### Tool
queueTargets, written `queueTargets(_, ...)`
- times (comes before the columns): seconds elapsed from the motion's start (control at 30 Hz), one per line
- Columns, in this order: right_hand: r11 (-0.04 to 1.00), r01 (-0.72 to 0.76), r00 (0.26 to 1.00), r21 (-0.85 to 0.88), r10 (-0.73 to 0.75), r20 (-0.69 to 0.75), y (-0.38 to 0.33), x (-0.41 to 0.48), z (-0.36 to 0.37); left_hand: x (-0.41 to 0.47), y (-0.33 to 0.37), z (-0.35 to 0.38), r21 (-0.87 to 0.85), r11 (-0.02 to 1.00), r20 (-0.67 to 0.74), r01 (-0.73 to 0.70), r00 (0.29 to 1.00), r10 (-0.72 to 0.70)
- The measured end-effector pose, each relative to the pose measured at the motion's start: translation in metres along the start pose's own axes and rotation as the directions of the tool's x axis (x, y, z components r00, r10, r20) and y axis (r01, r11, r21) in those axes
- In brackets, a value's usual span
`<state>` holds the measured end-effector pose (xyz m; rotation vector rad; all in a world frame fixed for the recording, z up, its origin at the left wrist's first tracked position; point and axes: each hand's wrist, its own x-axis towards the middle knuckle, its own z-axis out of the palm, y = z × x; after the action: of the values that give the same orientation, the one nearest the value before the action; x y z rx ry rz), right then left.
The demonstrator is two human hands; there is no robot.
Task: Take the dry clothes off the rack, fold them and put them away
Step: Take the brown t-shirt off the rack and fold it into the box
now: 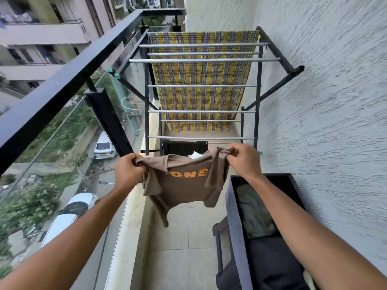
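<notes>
A brown T-shirt (184,187) with orange lettering hangs in the air in front of me, stretched between both hands. My left hand (127,170) grips one shoulder and my right hand (244,159) grips the other. Behind it stands the black metal drying rack (259,80) with silver bars. A yellow checked cloth (199,97) hangs over the rack's far side. A dark garment (184,147) hangs on a low bar just behind the T-shirt, partly hidden by it.
A dark fabric bin (234,222) stands at my right against the textured wall (335,101), holding a green garment (254,212) and dark clothes. A black railing (62,80) with glass panels runs along the left. The tiled balcony floor (188,248) is narrow.
</notes>
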<state>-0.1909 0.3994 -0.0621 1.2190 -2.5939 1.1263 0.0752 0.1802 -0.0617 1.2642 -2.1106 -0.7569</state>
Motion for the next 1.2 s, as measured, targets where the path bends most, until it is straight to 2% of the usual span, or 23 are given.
queueTargets(0.07,0.996,-0.024,0.998,0.082,0.018,0.068,0.007,0.0,0.003,0.002,-0.008,-0.001,0.032,0.999,-0.006,-0.024,1.0,0.025)
queueTargets(0.13,0.964,-0.14,0.986,0.226,0.114,0.121,0.009,-0.001,0.007,0.005,-0.019,-0.003,0.069,0.995,0.042,-0.077,0.996,0.074)
queueTargets(0.2,0.881,-0.252,0.966,0.401,0.207,0.154,0.009,-0.007,0.013,0.008,-0.028,-0.003,0.115,0.979,0.132,-0.17,0.979,0.155)
queueTargets(0.27,0.813,-0.309,0.951,0.493,0.269,0.153,0.003,-0.011,0.014,0.016,-0.037,-0.006,0.076,0.972,0.224,-0.221,0.954,0.199)
queueTargets(0.3,0.788,-0.327,0.944,0.522,0.295,0.147,-0.002,-0.011,0.011,0.021,-0.04,-0.009,0.007,0.984,0.284,-0.176,0.944,0.167)
queueTargets(0.33,0.774,-0.325,0.944,0.543,0.301,0.136,-0.005,-0.01,0.008,0.028,-0.042,-0.013,-0.12,0.99,0.369,-0.07,0.923,0.11)
queueTargets(0.37,0.772,-0.308,0.948,0.556,0.294,0.117,-0.009,-0.009,0.005,0.033,-0.042,-0.018,-0.265,0.962,0.453,0.063,0.889,0.067)
queueTargets(0.43,0.8,-0.263,0.958,0.539,0.283,0.048,-0.019,-0.004,0.002,0.045,-0.037,-0.021,-0.466,0.836,0.505,0.289,0.863,-0.017)
queueTargets(0.5,0.877,-0.28,0.933,0.389,0.345,-0.106,-0.033,0.005,0.012,0.056,-0.028,-0.01,-0.453,0.801,0.44,0.39,0.88,-0.18)
queueTargets(0.53,0.892,-0.343,0.902,0.295,0.401,-0.162,-0.042,0.008,0.021,0.057,-0.021,0.0,-0.414,0.8,0.389,0.434,0.879,-0.275)
queueTargets(0.6,0.862,-0.467,0.855,0.199,0.497,-0.147,-0.057,0.008,0.044,0.052,-0.01,0.026,-0.395,0.734,0.363,0.552,0.828,-0.427)
queueTargets(0.7,0.771,-0.595,0.777,0.226,0.624,-0.084,-0.075,-0.001,0.074,0.025,0.0,0.061,-0.484,0.591,0.354,0.646,0.762,-0.543)
queueTargets(0.77,0.764,-0.591,0.775,0.257,0.627,-0.082,-0.088,-0.012,0.089,0.005,0.001,0.073,-0.496,0.596,0.306,0.632,0.769,-0.561)
queueTargets(0.87,0.806,-0.505,0.833,0.31,0.549,-0.069,-0.104,-0.033,0.109,-0.017,0.003,0.081,-0.528,0.598,0.318,0.603,0.793,-0.52)
queueTargets(1.0,0.89,-0.289,0.95,0.353,0.313,-0.011,-0.12,-0.053,0.125,-0.037,0.014,0.074,-0.518,0.705,0.246,0.485,0.874,-0.42)
queueTargets(1.13,0.822,-0.318,0.935,0.472,0.355,0.011,-0.132,-0.064,0.131,-0.046,0.02,0.067,-0.56,0.754,0.269,0.343,0.936,-0.226)
queueTargets(1.2,0.768,-0.355,0.909,0.534,0.417,0.005,-0.134,-0.064,0.13,-0.048,0.019,0.063,-0.54,0.78,0.251,0.317,0.945,-0.21)
